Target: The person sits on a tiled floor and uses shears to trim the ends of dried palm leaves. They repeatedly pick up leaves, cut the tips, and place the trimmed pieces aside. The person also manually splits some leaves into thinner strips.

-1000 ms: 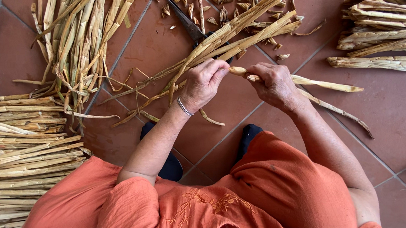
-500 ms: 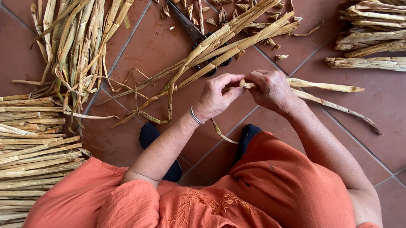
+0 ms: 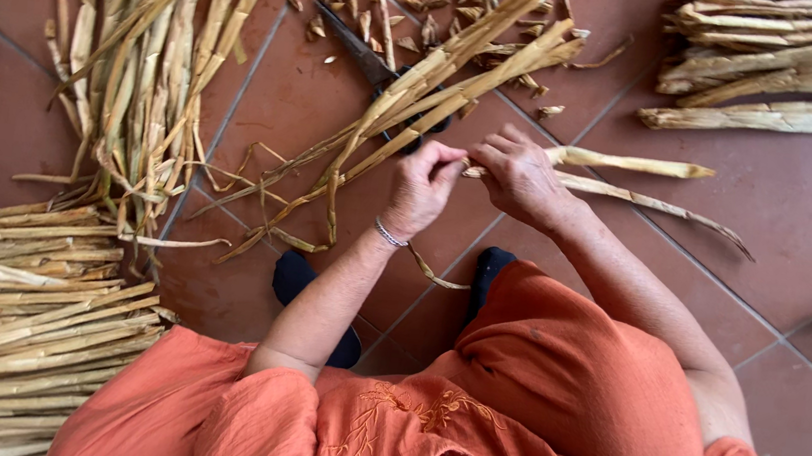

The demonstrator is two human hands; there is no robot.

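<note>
Hands meet over the tiled floor (image 3: 808, 230): the left hand (image 3: 421, 184) and right hand (image 3: 522, 175) both pinch one dried stalk (image 3: 634, 165), fingers closed on its end, apparently splitting it. Scissors (image 3: 364, 53) lie beyond, bundles (image 3: 4, 317) stacked at the left.

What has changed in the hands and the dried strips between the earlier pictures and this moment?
The left hand rose from the bundle of long strips and moved right to meet the right hand; both now pinch one dried strip at its end. The right hand hardly moved. The scissors, the piles and the floor tiles stayed as they were.
</note>
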